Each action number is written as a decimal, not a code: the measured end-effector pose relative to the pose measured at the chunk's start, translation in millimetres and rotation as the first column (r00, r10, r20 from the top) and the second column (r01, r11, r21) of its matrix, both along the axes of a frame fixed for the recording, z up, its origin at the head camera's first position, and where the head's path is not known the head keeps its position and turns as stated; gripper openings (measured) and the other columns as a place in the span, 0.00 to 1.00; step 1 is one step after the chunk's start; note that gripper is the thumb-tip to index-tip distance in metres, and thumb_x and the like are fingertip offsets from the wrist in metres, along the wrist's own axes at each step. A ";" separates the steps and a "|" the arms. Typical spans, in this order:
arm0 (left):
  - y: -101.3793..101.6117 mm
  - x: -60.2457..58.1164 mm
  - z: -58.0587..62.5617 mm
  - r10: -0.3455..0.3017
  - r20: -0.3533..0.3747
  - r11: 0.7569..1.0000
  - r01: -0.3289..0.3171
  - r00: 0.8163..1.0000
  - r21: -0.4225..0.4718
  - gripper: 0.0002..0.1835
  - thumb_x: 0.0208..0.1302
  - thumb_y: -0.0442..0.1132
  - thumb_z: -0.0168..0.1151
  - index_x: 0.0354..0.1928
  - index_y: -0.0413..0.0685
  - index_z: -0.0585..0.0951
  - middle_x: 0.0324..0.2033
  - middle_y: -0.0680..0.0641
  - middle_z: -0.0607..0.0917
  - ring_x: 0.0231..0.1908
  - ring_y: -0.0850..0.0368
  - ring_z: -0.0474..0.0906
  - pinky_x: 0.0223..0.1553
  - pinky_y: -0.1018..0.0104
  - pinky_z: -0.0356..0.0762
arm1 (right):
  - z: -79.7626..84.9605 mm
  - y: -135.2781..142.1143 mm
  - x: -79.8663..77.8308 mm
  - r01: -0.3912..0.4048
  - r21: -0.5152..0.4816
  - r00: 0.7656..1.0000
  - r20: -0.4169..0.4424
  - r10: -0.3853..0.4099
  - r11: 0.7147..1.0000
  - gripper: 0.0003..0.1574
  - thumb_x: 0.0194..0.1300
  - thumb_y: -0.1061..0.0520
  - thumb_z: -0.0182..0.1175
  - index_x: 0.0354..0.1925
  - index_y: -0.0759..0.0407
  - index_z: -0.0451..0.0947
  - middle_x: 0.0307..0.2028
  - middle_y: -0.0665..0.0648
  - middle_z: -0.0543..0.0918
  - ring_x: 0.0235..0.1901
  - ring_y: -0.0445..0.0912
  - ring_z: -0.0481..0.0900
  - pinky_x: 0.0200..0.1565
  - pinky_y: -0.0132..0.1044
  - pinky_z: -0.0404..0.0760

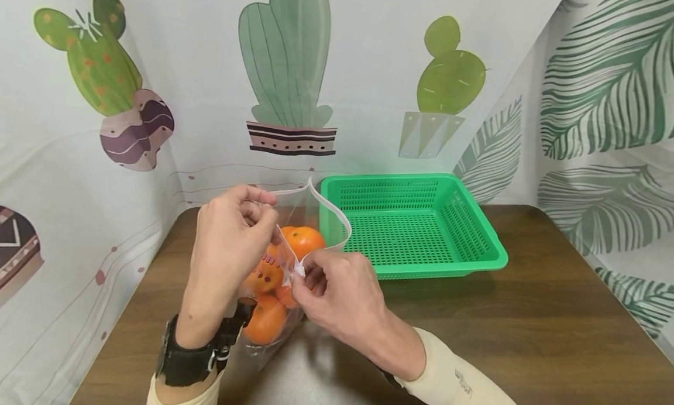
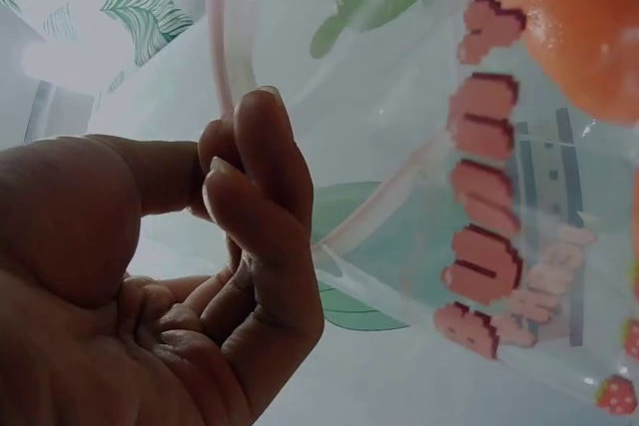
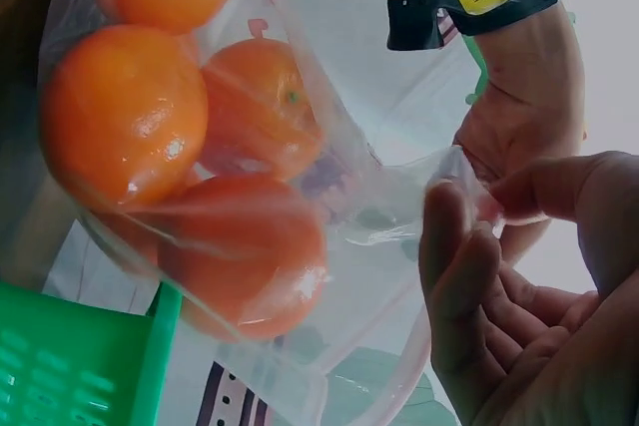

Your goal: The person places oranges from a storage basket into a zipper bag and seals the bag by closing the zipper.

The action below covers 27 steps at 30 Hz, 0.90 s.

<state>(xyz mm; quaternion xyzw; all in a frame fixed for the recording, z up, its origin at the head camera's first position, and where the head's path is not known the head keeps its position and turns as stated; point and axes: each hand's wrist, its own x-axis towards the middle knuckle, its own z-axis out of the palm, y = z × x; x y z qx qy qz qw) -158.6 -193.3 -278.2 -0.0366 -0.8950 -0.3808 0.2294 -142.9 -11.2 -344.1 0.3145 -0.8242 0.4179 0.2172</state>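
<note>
A clear zip bag [image 1: 297, 209] with a white zip strip [image 1: 337, 209] around its gaping mouth holds several oranges [image 1: 265, 319]. Pink letters [image 2: 484, 182] are printed on its side. My left hand [image 1: 229, 235] pinches the left side of the bag's rim between thumb and fingers. At the near corner of the mouth, my right hand [image 1: 344, 294] pinches the zip end by a small white slider [image 1: 299, 268]. In the right wrist view the oranges [image 3: 125, 117] sit in the lower part of the bag, seen through the plastic.
A green plastic basket [image 1: 492, 244] with slotted walls stands just right of the bag, close to it. Both are on a brown wooden table [image 1: 526, 311]. Behind the table hangs a cloth [image 1: 368, 71] printed with cacti and leaves.
</note>
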 end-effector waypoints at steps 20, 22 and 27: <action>-56.2 -13.0 -4.3 -0.140 0.032 0.990 0.140 0.990 0.009 0.11 0.78 0.48 0.61 0.53 0.51 0.82 0.23 0.50 0.85 0.20 0.59 0.83 0.23 0.67 0.71 | -11.7 26.7 -13.3 -0.125 -0.189 0.991 -0.079 0.112 0.974 0.11 0.55 0.69 0.62 0.27 0.53 0.81 0.20 0.45 0.78 0.19 0.33 0.73 0.21 0.24 0.76; -62.8 -18.5 -7.6 -0.176 0.074 0.984 0.177 0.982 -0.015 0.12 0.78 0.48 0.61 0.54 0.51 0.82 0.28 0.49 0.87 0.24 0.59 0.85 0.27 0.68 0.73 | -13.2 28.7 -13.7 -0.130 -0.200 0.989 -0.097 0.113 0.971 0.12 0.55 0.70 0.62 0.27 0.53 0.82 0.20 0.45 0.78 0.19 0.34 0.73 0.21 0.24 0.76; -75.4 -38.6 -19.4 -0.273 0.151 0.959 0.281 0.950 -0.035 0.16 0.80 0.48 0.60 0.59 0.46 0.81 0.43 0.45 0.88 0.40 0.56 0.86 0.39 0.72 0.78 | -18.2 34.4 -15.8 -0.122 -0.232 0.986 -0.143 0.090 0.965 0.13 0.52 0.71 0.60 0.28 0.53 0.80 0.19 0.46 0.76 0.17 0.38 0.72 0.20 0.25 0.73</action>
